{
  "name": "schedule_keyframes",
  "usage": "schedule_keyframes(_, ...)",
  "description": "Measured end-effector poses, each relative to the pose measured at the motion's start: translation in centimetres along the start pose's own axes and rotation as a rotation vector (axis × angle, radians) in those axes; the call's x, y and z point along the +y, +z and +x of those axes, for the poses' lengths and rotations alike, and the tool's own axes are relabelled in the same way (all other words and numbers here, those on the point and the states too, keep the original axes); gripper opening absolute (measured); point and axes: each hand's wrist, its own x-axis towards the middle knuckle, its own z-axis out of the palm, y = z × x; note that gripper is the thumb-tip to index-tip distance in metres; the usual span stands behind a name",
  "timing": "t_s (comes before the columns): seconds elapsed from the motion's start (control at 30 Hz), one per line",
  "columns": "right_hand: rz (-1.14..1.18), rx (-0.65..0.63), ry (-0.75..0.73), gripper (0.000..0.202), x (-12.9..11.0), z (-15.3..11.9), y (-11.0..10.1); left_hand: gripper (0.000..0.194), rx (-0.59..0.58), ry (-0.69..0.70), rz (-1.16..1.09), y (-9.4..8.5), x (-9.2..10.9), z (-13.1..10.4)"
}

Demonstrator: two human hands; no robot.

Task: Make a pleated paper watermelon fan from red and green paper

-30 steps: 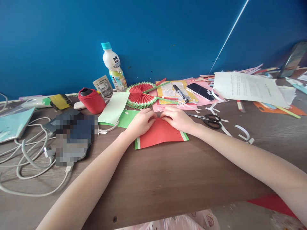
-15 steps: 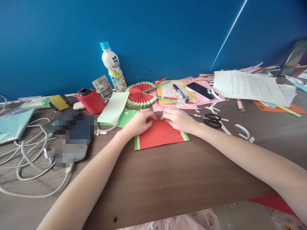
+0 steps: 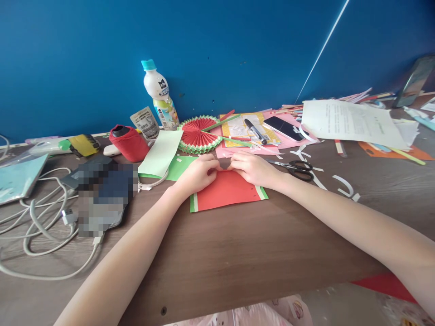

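Observation:
A red paper sheet point(image 3: 227, 192) with white and green strips at its left and right ends lies flat near the table's middle. At its far edge, my left hand point(image 3: 203, 172) pinches the paper on the left, fingers closed. My right hand point(image 3: 249, 168) pinches the same edge just to the right, a small gap between the two hands. The fingertips partly hide that edge. Behind my hands rests a round pleated red fan point(image 3: 200, 133) with a green and white rim. Black-handled scissors point(image 3: 299, 170) lie right of my right hand.
A bottle point(image 3: 160, 95) stands by the blue wall. Pale green paper point(image 3: 161, 153), a red-wrapped object point(image 3: 129, 144) and white cables point(image 3: 34, 226) are on the left. Behind lie a marker point(image 3: 255, 131) and a phone point(image 3: 285, 128); printed paper point(image 3: 353, 122) is at the right.

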Motion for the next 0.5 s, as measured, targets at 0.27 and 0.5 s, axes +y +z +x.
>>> schedule_keyframes(0.27,0.015,-0.028,-0.01,0.03,0.1,-0.09,-0.22,0.025,0.016,0.034,0.027,0.34,-0.29,-0.31)
schedule_keyframes(0.5,0.004,-0.024,-0.034,0.033,0.34,-0.33,-0.24,0.026,0.004,0.09,0.08,0.47,-0.58,-0.47)
